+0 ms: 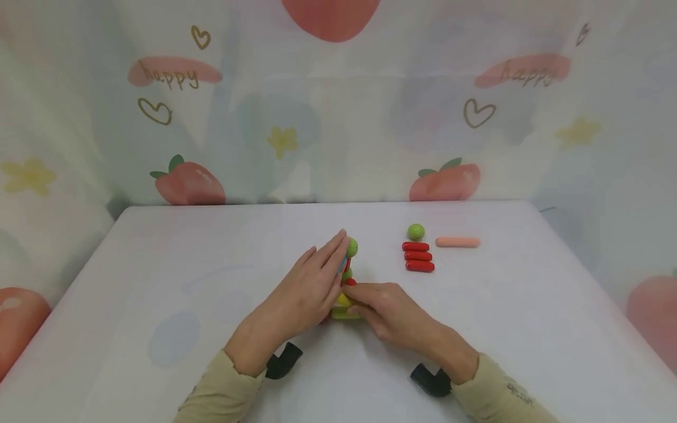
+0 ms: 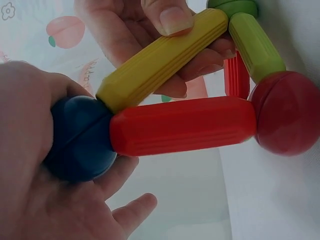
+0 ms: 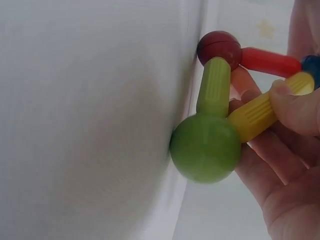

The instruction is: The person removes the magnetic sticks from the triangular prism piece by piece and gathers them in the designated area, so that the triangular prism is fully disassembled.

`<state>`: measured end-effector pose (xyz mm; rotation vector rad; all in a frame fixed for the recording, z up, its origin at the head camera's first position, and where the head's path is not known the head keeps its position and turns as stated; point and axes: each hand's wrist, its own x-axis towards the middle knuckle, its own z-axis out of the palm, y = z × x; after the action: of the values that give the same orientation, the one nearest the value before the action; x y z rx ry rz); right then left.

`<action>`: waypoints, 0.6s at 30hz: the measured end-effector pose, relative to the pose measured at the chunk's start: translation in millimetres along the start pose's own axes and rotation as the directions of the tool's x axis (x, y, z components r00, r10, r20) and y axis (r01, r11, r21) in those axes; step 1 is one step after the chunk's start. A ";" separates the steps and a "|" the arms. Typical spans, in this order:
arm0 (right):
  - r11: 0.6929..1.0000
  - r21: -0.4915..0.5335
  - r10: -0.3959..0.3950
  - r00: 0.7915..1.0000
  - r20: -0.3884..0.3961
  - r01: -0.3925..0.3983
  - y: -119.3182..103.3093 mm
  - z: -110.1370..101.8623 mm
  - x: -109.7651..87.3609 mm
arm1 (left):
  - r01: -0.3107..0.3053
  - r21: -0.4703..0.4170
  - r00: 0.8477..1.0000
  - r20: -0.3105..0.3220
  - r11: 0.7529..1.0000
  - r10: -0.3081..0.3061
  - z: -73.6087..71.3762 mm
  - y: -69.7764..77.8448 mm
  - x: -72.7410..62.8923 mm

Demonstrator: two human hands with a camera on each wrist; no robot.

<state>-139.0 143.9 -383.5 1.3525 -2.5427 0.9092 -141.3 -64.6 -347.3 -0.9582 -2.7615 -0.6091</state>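
- Nearest: pale sleeves (image 1: pixel 224 385), 1 per arm, at 7 & 5 o'clock; dark curved piece (image 1: pixel 286 360) at 3 o'clock of L wrist, another at approx 8 o'clock of R wrist.
- R hand (image 1: pixel 394 311): thumb + fingers pinch yellow rod (image 2: pixel 162 62); frame at abt 10 o'clock of this hand.
- L hand (image 1: pixel 307 288): fingers straight, not curled; palm against blue ball (image 2: pixel 77 142); frame at 3 o'clock of it.
- Ball-and-rod frame (image 1: pixel 344 300): btwn both hands, partly hidden by them in head view. In L wrist view, red rod (image 2: pixel 182 126) runs from blue ball twd 3 o'clock to red ball (image 2: pixel 287 112); yellow rod runs twd 2. Lime rod (image 2: pixel 257 47) joins red ball to green ball (image 3: pixel 206 148). Far end: another green ball (image 1: pixel 352 247) beside L fingertips.
- Further, at abt 2 o'clock of frame, on white worktop (image 1: pixel 211 252): 3 loose red rods (image 1: pixel 418 256) side by side; peach rod (image 1: pixel 458 241) at 2-3 o'clock of those; loose green ball (image 1: pixel 416 231) at 12.
- Farthest: backdrop (image 1: pixel 349 117) w/ fruit, hearts, "happy" print.
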 end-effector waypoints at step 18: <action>1.000 0.002 -0.002 0.996 0.084 0.002 -2.3 -24.9 -1.9 | 0.023 -0.031 1.000 0.013 0.999 -0.023 -1.2 0.2 -0.6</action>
<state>-140.2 158.2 -362.9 1.4228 -2.6023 0.8725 -140.7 -65.3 -346.3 -0.9412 -2.7853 -0.6540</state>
